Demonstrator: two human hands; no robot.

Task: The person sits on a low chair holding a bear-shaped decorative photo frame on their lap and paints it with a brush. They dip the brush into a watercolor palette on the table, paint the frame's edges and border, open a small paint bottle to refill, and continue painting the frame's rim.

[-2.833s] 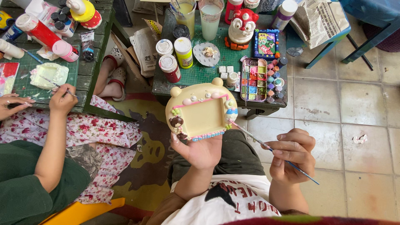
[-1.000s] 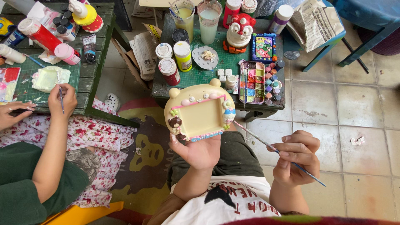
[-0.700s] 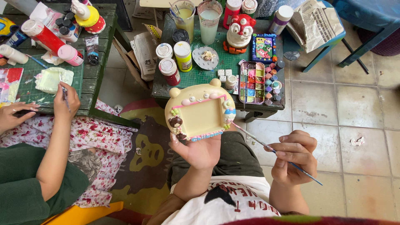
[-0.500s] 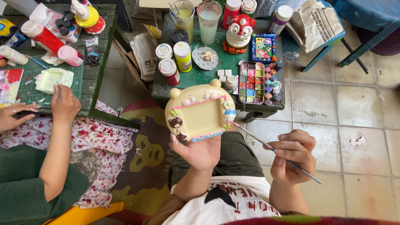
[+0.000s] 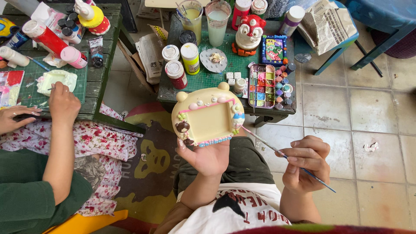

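Note:
My left hand [image 5: 207, 157] holds up a cream plaster tray [image 5: 209, 116] with small ears, a pink line, a brown bear figure and a blue beaded lower edge. My right hand [image 5: 305, 164] grips a thin paintbrush [image 5: 277, 151]; its tip touches the tray's right edge by a small blue figure. Both hands are above my lap, in front of a small green table [image 5: 203, 80].
The table holds a paint palette [image 5: 265, 85], paint bottles [image 5: 177, 73], two water cups [image 5: 217, 21] and a red-and-white figurine [image 5: 248, 34]. At left, another person's hand [image 5: 63, 103] paints a white piece [image 5: 55, 81] on a second table. Folded newspaper [image 5: 327, 24] lies at upper right.
My hands and the tray stay almost still, the brush tip staying on the tray's right edge. The person at left has shifted their painting hand a little over their white piece.

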